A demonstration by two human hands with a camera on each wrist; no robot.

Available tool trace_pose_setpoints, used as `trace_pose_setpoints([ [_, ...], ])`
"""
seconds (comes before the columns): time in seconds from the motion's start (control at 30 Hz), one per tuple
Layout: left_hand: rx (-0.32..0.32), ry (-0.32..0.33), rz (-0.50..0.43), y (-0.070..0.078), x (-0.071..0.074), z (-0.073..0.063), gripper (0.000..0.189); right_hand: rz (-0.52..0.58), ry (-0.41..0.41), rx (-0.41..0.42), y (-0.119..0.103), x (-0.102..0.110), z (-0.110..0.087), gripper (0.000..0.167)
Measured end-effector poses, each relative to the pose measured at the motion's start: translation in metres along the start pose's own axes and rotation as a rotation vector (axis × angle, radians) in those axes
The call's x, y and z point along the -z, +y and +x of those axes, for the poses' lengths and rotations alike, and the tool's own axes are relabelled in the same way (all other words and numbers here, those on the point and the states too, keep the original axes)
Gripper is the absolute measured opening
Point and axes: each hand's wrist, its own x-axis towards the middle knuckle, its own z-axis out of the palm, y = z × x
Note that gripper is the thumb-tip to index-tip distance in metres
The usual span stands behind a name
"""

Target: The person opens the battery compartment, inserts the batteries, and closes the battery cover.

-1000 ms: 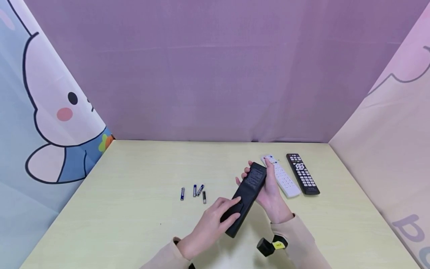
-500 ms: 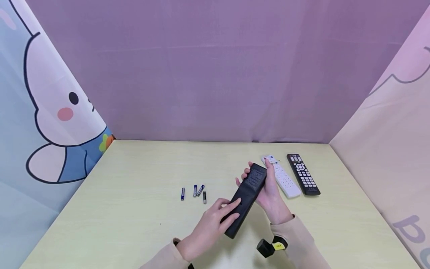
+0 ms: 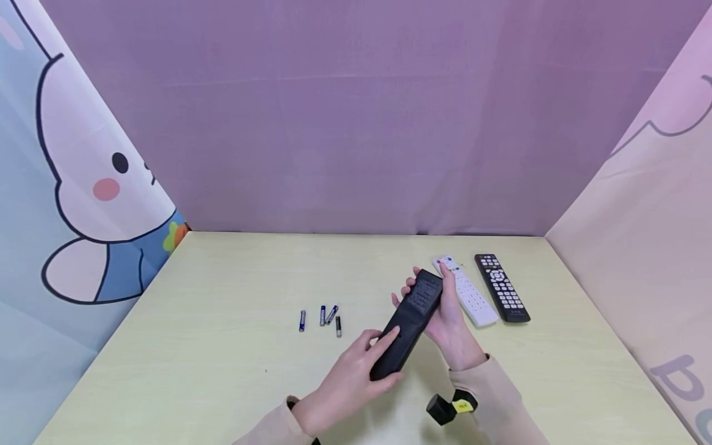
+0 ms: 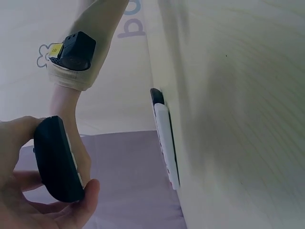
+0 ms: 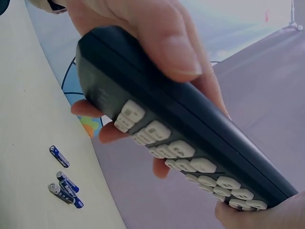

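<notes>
A black remote control [image 3: 410,312] is held slanted above the table, its labelled back facing up. My right hand [image 3: 452,327] grips its upper end, thumb along one edge and fingertips showing past the other. Around the lower end lies my left hand [image 3: 347,380], with the index finger on the back and the thumb at the bottom end. In the left wrist view the curled left fingers hold the blunt end of the remote [image 4: 56,160]. The right wrist view shows its pale keys [image 5: 181,148] turned downward and the left thumb [image 5: 178,55] across its edge.
Several small blue batteries [image 3: 322,316] lie on the table [image 3: 233,346] left of the hands. A white remote [image 3: 475,304] and another black remote [image 3: 503,290] lie at the right. A purple cloth [image 3: 345,123] stands behind, with printed cloths at both sides.
My left thumb has slid from the remote's back down to its bottom end, while the index finger stays on the back. The right hand keeps its grip, nearly still.
</notes>
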Motion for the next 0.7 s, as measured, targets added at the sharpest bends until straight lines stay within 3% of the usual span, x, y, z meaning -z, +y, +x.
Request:
trace_pose_setpoints([
  [0.37,0.039,-0.092,0.067,0.002,0.0041,-0.0029,0.08,-0.025,0.017,0.02,-0.0015,0.003,0.001,0.041],
  [0.7,0.062,-0.044,0.076,0.0033,0.0056,-0.0053,0.073,-0.062,0.056,0.021,-0.0005,0.0026,0.0016,0.044],
])
